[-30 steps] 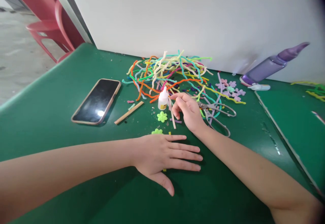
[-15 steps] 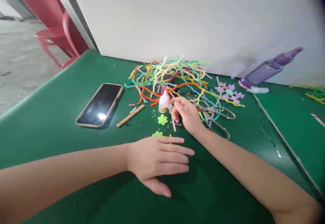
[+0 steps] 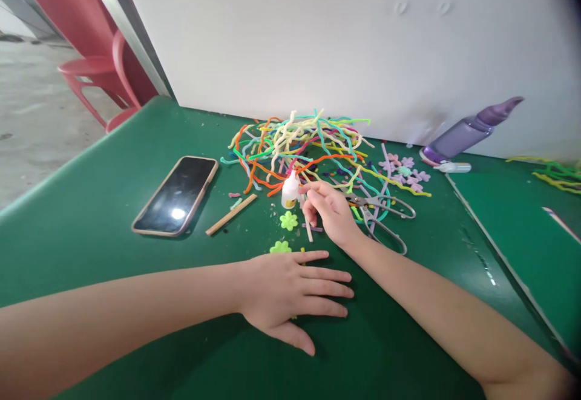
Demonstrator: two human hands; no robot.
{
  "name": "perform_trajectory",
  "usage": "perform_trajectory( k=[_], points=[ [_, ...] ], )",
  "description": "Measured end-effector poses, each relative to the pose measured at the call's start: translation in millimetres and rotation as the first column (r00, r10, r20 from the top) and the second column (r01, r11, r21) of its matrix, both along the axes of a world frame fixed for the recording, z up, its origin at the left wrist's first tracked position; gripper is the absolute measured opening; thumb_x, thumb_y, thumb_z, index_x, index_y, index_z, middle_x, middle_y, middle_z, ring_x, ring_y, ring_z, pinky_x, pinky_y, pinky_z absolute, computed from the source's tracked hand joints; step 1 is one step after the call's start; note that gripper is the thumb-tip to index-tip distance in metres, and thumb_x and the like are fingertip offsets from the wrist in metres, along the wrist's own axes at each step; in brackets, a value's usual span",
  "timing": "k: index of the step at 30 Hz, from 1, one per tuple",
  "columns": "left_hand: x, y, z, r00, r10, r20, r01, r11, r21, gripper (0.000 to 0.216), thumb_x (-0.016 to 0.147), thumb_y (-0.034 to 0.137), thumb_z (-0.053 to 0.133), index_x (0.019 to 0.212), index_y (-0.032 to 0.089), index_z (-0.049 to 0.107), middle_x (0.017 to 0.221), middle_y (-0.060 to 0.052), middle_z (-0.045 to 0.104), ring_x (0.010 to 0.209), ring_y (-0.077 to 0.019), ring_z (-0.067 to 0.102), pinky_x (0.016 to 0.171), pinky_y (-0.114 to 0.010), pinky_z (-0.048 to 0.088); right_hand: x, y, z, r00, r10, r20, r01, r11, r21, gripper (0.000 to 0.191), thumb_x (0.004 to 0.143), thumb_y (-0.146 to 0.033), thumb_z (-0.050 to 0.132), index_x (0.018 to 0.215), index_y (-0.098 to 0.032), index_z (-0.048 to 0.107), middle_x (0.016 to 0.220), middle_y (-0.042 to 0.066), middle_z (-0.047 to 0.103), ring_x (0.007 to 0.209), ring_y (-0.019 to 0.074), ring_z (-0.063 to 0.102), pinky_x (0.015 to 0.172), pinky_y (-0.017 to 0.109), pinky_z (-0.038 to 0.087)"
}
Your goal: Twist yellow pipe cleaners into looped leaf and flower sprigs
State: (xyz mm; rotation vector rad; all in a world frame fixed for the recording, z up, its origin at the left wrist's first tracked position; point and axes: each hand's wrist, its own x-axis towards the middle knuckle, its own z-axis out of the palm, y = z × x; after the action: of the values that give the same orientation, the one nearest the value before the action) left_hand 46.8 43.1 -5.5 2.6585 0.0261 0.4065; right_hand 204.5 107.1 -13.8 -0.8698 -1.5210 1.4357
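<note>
My left hand (image 3: 285,288) lies palm down over the green table, its fingers stretched and spread. Bits of yellow show at its edges; whatever is under the palm is hidden. A light green flower (image 3: 280,247) peeks out behind its wrist side, and a second green flower (image 3: 288,221) lies farther back. My right hand (image 3: 330,209) is curled, thumb and forefinger close together beside a small white glue bottle (image 3: 290,191) standing upright. I cannot make out what, if anything, they pinch. A pale strip (image 3: 309,230) lies under the curled fingers. Scissors (image 3: 381,206) rest just behind the right wrist.
A heap of coloured pipe cleaners (image 3: 299,146) lies against the white wall. Left are a phone (image 3: 176,195) and a wooden stick (image 3: 231,214). Right are purple flowers (image 3: 411,176), a purple bottle (image 3: 463,138) and a small clear tube (image 3: 454,167). A red chair (image 3: 86,64) stands beyond the table.
My left hand has shifted slightly right and its fingers have spread wider. The right hand stays beside the glue bottle, nearly unmoved. The whole view has tilted a little.
</note>
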Motion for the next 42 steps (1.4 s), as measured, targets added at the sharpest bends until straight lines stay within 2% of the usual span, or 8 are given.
perform_trajectory(
  k=[9,14,23,28,32,35,37,42],
  points=[
    [-4.7,-0.6,-4.9,0.991,0.011,0.134,-0.014,1.000,0.020,0.053,0.092,0.048,0.045,0.128,0.009,0.050,0.129,-0.012,0.061,0.137,-0.0223,0.039,0.121,-0.039,0.014,-0.4,-0.3,0.4,1.000,-0.008,-0.006,0.008,1.000,-0.030,0.028,0.091,-0.045,0.049,0.098,-0.019,0.056,0.052,-0.006,0.052,0.043,0.0079,0.044,0.043,0.020,0.036],
    [-7.4,-1.9,-4.5,0.967,0.127,0.219,-0.147,0.986,0.075,0.032,0.090,0.028,0.046,0.114,0.008,0.056,0.110,-0.013,0.068,0.123,-0.0239,0.053,0.111,-0.037,0.035,-0.6,-0.8,-0.5,1.000,-0.019,-0.006,0.019,1.000,-0.021,0.027,0.092,-0.045,0.049,0.096,-0.019,0.057,0.052,-0.007,0.051,0.042,0.0077,0.043,0.043,0.021,0.034],
    [-8.5,-0.9,-2.1,0.971,0.200,0.131,-0.220,0.961,0.164,0.021,0.087,0.016,0.044,0.099,0.011,0.060,0.096,-0.011,0.068,0.102,-0.0228,0.059,0.091,-0.034,0.048,1.1,-13.4,21.1,0.980,-0.194,0.046,0.180,0.960,0.215,0.015,0.093,-0.031,0.049,0.094,-0.020,0.058,0.055,-0.005,0.052,0.048,0.0089,0.049,0.047,0.023,0.038],
    [-13.9,-8.7,0.3,0.949,0.177,0.262,-0.274,0.874,0.401,0.020,0.090,0.019,0.046,0.099,0.013,0.064,0.090,-0.009,0.069,0.087,-0.0198,0.062,0.084,-0.035,0.049,21.0,6.4,54.4,0.919,-0.386,-0.075,0.382,0.832,0.401,0.008,0.088,-0.025,0.055,0.093,-0.021,0.061,0.056,-0.005,0.055,0.045,0.0079,0.048,0.044,0.022,0.037],
    [-15.6,-21.2,23.7,0.927,0.109,0.360,-0.300,0.792,0.531,0.018,0.089,0.017,0.051,0.092,0.012,0.068,0.081,-0.006,0.069,0.070,-0.0164,0.061,0.068,-0.032,0.049,60.5,48.7,68.1,0.853,-0.521,-0.009,0.475,0.771,0.424,0.007,0.083,-0.021,0.056,0.087,-0.021,0.061,0.056,-0.004,0.058,0.045,0.0090,0.051,0.047,0.022,0.042],
    [-12.8,-33.9,58.0,0.908,0.196,0.369,-0.354,0.831,0.429,0.022,0.088,0.012,0.048,0.077,0.014,0.066,0.061,-0.002,0.061,0.053,-0.0141,0.052,0.056,-0.033,0.044,93.9,77.3,67.2,0.664,-0.651,0.368,0.424,0.732,0.533,0.013,0.083,-0.027,0.054,0.087,-0.019,0.064,0.064,0.001,0.065,0.056,0.0138,0.062,0.058,0.027,0.050],
    [-9.0,-42.2,82.4,0.885,0.313,0.344,-0.414,0.868,0.276,0.033,0.090,0.009,0.039,0.068,0.015,0.063,0.051,0.000,0.051,0.046,-0.0137,0.043,0.050,-0.033,0.039,109.8,88.2,61.5,0.307,-0.698,0.647,0.213,0.713,0.669,0.022,0.086,-0.031,0.049,0.093,-0.020,0.067,0.078,0.004,0.072,0.071,0.0176,0.067,0.066,0.029,0.050],
    [-0.6,-52.0,111.6,0.880,0.324,0.348,-0.322,0.944,-0.064,0.028,0.100,0.022,0.034,0.103,0.022,0.063,0.056,0.006,0.056,0.041,-0.0077,0.041,0.047,-0.022,0.043,120.7,94.2,41.5,0.084,-0.600,0.795,0.042,0.800,0.599,0.019,0.077,-0.035,0.061,0.080,-0.020,0.073,0.082,0.008,0.074,0.082,0.0281,0.066,0.073,0.037,0.045]
  ],
)
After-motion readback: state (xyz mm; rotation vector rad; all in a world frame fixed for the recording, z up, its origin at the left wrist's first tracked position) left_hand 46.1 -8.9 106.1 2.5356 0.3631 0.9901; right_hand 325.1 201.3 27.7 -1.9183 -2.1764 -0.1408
